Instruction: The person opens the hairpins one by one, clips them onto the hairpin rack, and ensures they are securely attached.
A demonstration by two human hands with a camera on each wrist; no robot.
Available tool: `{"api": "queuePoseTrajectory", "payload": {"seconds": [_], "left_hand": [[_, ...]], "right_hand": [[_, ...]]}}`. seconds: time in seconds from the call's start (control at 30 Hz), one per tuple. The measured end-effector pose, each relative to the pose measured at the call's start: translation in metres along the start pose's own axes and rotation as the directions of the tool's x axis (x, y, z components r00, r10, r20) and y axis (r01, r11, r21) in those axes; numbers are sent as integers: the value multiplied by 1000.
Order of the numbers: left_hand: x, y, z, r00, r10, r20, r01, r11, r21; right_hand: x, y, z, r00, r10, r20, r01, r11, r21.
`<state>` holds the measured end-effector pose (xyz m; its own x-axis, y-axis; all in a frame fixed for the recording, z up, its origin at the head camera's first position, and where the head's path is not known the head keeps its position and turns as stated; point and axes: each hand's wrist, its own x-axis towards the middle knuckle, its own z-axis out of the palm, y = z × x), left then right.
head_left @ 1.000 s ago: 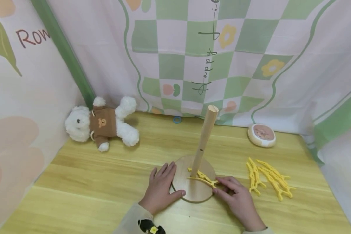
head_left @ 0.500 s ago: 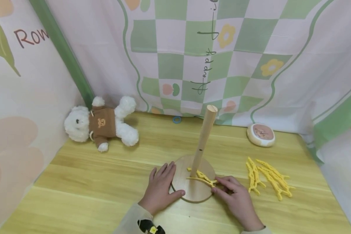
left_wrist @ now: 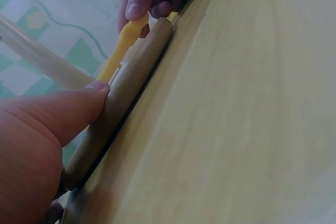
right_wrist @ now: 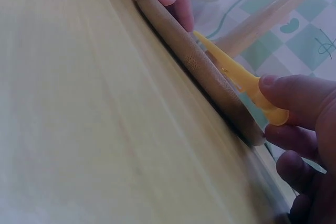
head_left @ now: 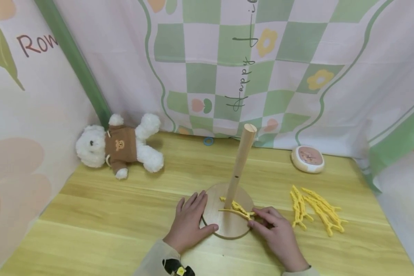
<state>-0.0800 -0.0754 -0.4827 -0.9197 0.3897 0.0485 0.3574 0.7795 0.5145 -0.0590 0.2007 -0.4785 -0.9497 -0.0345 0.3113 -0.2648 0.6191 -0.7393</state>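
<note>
A wooden stand with a round base (head_left: 212,209) and an upright post (head_left: 240,157) is on the table in the head view. My left hand (head_left: 189,220) rests at the left edge of the base, fingers extended, its thumb over the near rim. With thumb and index finger, my right hand (head_left: 277,234) pinches the forked end of a thin yellow branch-shaped piece (right_wrist: 231,67) at the base's right edge. The piece lies low over the base, its tapered tip pointing left, in front of the post's foot. A second, bumpy yellow strand (head_left: 239,208) shows just behind it.
Several more forked yellow pieces (head_left: 317,209) lie on the table to the right. At the back are a plush toy in a brown top (head_left: 122,147), a blue ring (head_left: 208,141) and a rounded white-and-pink object (head_left: 308,159). A printed curtain (head_left: 201,76) hangs behind.
My right hand and the yellow piece have shifted slightly left over the base. My left hand and the stand keep their places.
</note>
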Motion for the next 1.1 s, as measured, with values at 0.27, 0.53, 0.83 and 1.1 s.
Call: {"api": "queuePoseTrajectory", "payload": {"seconds": [0.27,0.53,0.83,1.1], "left_hand": [[0,-1,0,1000,4,-4,-4,1000,6],[0,1,-1,1000,3,3,-3,1000,-4],[0,1,-1,1000,-4,5,4,1000,-6],[0,0,-1,1000,-4,12,4,1000,-12]], "right_hand": [[1,0,2,1000,-8,-1,8,1000,1],[2,-1,4,1000,26,18,-26,1000,4],[1,-1,3,999,35,25,-35,999,8],[2,-1,5,998,52,24,-52,999,1]]}}
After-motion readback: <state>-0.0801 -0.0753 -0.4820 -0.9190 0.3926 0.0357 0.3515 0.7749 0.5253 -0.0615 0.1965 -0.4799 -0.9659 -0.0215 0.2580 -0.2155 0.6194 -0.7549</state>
